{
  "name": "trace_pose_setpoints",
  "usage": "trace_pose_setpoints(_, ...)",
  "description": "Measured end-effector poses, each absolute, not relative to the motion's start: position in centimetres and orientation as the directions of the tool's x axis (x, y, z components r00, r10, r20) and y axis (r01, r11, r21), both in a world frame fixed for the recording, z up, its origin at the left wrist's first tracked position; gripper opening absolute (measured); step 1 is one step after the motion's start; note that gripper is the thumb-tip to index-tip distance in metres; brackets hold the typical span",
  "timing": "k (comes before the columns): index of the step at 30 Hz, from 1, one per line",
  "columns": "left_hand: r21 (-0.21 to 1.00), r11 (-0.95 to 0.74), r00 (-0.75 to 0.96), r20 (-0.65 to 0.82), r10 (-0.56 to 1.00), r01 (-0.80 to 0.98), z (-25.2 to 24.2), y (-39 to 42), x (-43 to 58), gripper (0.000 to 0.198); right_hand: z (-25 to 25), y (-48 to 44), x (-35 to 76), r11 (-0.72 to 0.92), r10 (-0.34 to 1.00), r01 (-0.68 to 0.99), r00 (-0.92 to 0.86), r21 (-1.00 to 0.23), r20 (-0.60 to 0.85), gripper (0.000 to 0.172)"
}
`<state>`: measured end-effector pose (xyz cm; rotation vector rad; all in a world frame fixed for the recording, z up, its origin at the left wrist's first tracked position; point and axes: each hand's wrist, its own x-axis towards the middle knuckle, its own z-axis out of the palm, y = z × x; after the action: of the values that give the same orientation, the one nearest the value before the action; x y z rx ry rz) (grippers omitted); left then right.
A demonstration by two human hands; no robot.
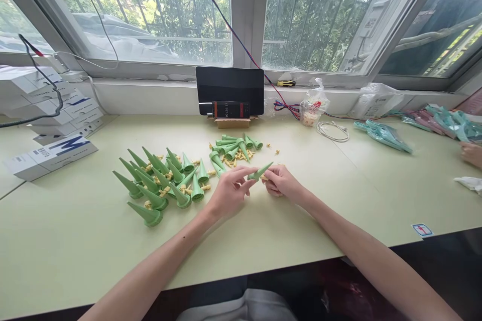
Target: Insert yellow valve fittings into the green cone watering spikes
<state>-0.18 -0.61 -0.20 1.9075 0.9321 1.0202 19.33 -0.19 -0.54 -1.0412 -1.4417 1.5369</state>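
The left hand pinches a green cone between thumb and fingers near its wide end, just above the tabletop. The cone's long axis slants from those fingers up toward the far right, its narrow tip pointing away from the person and over toward the right hand. The right hand is just beside the cone's near right flank, its fingers closed on a small yellow fitting, mostly hidden. The left hand is the nearer to the cone; whether fitting and cone touch cannot be told.

Beyond the hands lies a pile of green cones among loose yellow pieces; to the left stands a group of cones with yellow fittings.

As for writing, a phone before a dark tablet shows sideways digits, seemingly 00:24:17. A white box bears a large blue M; its smaller lettering is unreadable. The red print on a plastic bag is also too small to read.
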Motion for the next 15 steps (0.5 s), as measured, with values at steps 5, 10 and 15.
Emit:
trace_pose_setpoints(5, 0.877, -0.382, 0.37, 0.265, 0.89, 0.291, 0.2, -0.9, 0.1, 0.026, -0.7, -0.1, 19.2, -0.043, 0.941, 0.005, -0.335, -0.999, -0.042, 0.04)
trace_pose_setpoints(10, 0.952, -0.221, 0.309, 0.149, 0.939, 0.212, 0.7, -1.0, 0.1, 0.034, -0.6, -0.3, 19.0, 0.09, 0.953, 0.108, -0.298, -0.99, 0.054, 0.045)
trace_pose_setpoints(15, 0.988, -0.102, 0.251, 0.071, 0.965, 0.113, 1.0, -0.8, 0.0, 0.043, -0.5, -0.6, 19.0, 0.334, 0.926, 0.33, -0.289, -0.883, 0.243, 0.037)
